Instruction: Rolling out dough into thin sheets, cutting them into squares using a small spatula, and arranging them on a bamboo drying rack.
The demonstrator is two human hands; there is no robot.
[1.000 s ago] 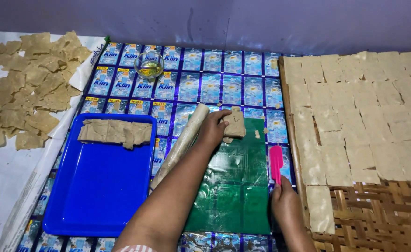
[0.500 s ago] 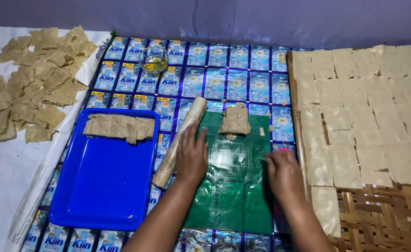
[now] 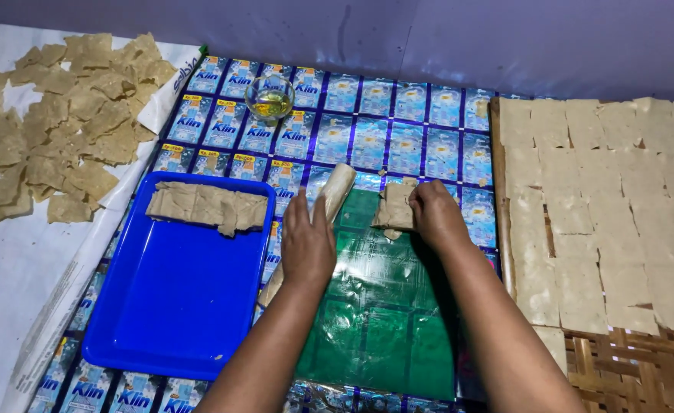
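Blue patterned matting is spread across the floor, with a green plastic sheet [image 3: 387, 313] laid over it. On that sheet's far edge a small dough piece [image 3: 393, 208] is held down under the right hand [image 3: 438, 218], fingers closed over its right side. Just beside it, a pale rolling pin [image 3: 334, 193] is pressed under the flat, open left hand [image 3: 307, 246]. Good work here is judged to need the dough kept centred and flat. A blue tray [image 3: 176, 306] of stacked pieces is seen left, a woven tray [image 3: 620, 363] of squares right, a glass of oil [image 3: 270, 98] beyond.
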